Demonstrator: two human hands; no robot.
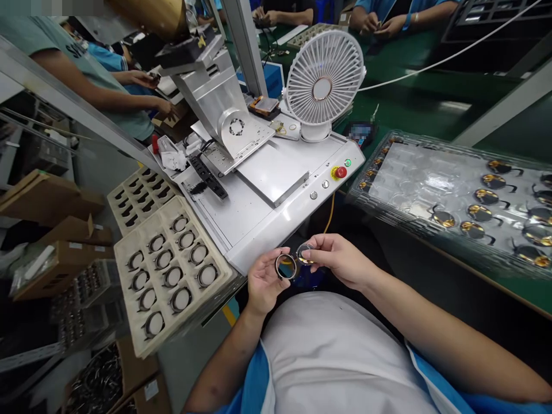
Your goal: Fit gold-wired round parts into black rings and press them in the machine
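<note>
My left hand (pixel 264 280) grips a dark round watch case ring (pixel 285 267) by its rim, with its open middle facing me. Between the thumb and fingers of my right hand (pixel 338 259) is a small round watch module (pixel 304 253) with a shiny face and a golden tint. Ring and module are side by side, close together, in front of my body. To the left, a cream tray (pixel 131 339) carries several similar ring-shaped cases in rows. At the right, a clear plastic tray (pixel 390 221) holds several round modules with black tails and golden parts.
Ahead stands a white machine (pixel 241 230) with a metal fixture (pixel 215 109), a red button (pixel 340 172) and a white fan (pixel 324 86). Another cream tray (pixel 125 221) with black parts lies at the left. Cardboard boxes (pixel 47 201) sit lower left. Other people work beyond the machine.
</note>
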